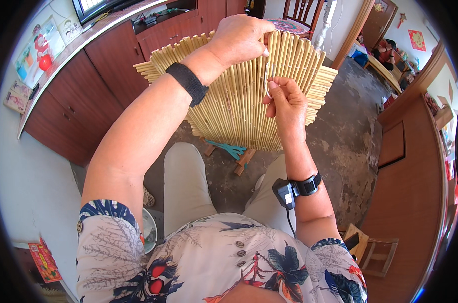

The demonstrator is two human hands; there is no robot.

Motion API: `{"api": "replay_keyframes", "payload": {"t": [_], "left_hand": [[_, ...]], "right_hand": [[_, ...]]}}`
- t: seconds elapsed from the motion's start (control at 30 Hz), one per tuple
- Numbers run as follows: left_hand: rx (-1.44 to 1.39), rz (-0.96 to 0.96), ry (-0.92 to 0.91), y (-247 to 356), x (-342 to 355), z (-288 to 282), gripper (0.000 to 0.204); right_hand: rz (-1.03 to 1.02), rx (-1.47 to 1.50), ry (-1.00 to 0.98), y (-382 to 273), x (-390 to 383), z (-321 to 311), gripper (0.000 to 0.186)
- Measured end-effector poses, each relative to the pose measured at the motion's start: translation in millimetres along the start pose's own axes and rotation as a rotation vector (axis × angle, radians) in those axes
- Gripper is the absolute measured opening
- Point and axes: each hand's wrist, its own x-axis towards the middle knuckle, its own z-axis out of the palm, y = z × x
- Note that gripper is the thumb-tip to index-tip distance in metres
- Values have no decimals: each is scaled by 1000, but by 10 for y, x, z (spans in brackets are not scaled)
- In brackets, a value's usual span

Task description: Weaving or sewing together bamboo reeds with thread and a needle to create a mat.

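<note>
A panel of yellow plant stalks (229, 96), laid tightly side by side, stands tilted in front of me above my knees. More stalks run crosswise behind it and stick out at both sides. My left hand (239, 38) is closed on the panel's upper edge, its fingertips at the stalks near the middle. A white cord (267, 81) hangs in a narrow loop down the panel's front from beside those fingertips. Lower down, my right hand (288, 103) pinches the cord between thumb and fingers, close to the stalks.
Below the panel is a small wooden stool (244, 161) with turquoise straps (228, 149). Dark red cabinets (82, 101) curve along the left. A wooden chair (302, 17) stands beyond the panel. A white bucket (149, 230) sits by my left leg. Another person (385, 50) sits in the far room.
</note>
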Motion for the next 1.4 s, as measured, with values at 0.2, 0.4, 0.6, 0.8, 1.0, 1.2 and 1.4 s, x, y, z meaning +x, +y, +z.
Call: {"api": "replay_keyframes", "payload": {"t": [0.2, 0.4, 0.6, 0.8, 1.0, 1.2, 1.4], "left_hand": [[14, 7, 12, 22, -3, 9, 17], [-1, 19, 55, 19, 1, 32, 25], [-13, 3, 48, 42, -1, 28, 25], [25, 11, 52, 53, 4, 21, 26], [32, 7, 47, 47, 9, 29, 27], [17, 8, 23, 73, 7, 6, 22], [26, 21, 14, 88, 3, -31, 22]], "right_hand": [[56, 76, -29, -30, 9, 26, 14], [86, 82, -23, -66, 51, 65, 13], [86, 117, 0, -73, 41, 97, 12], [74, 146, 1, -71, 38, 101, 11], [73, 163, 4, -62, 24, 100, 12], [92, 173, 13, -67, 15, 99, 12], [97, 175, 22, -86, 8, 104, 13]]}}
